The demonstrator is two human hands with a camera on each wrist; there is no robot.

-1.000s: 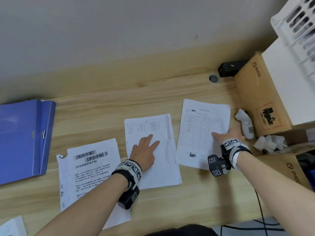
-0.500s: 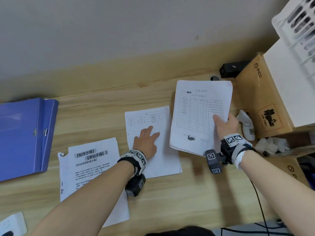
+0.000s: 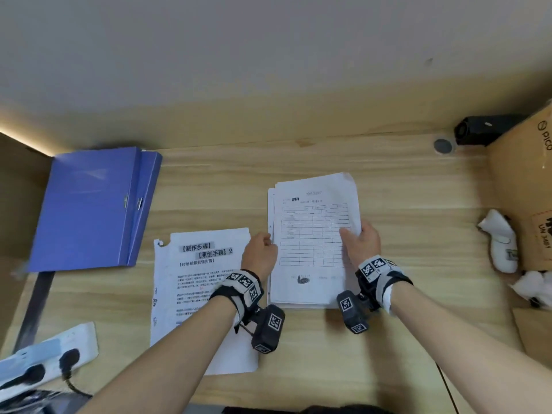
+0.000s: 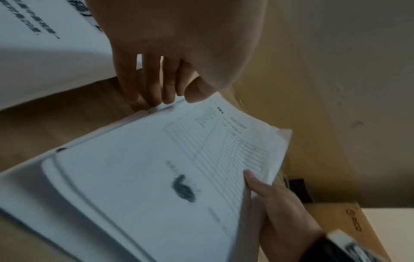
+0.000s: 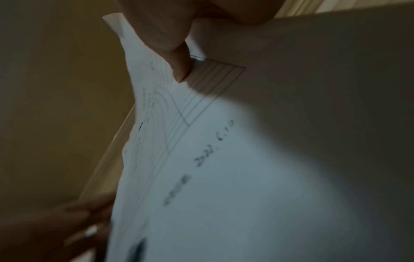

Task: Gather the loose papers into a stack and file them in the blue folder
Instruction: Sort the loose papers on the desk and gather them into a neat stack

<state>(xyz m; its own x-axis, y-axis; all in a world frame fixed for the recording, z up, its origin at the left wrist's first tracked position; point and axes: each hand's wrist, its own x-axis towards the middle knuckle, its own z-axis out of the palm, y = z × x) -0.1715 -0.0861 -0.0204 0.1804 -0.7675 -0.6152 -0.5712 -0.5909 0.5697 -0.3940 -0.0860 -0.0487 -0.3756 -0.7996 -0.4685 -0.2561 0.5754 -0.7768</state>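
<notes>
Paper stack (image 3: 310, 249): white sheets, uneven edges, top one a printed table with a dark smudge, mid-desk (image 3: 403, 219). Right hand (image 3: 363, 242) pinches its right edge, left hand (image 3: 260, 252) its left edge. Headed sheet (image 3: 194, 279) lies just left. Blue folder (image 3: 89, 204) closed, far left.

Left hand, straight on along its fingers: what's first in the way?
The left edge of the white paper stack topped by a printed table; fingertips of the left hand seem to pinch it.

The folder (image 3: 89, 204) is blue, the papers (image 3: 310, 264) white with black grids.
</notes>
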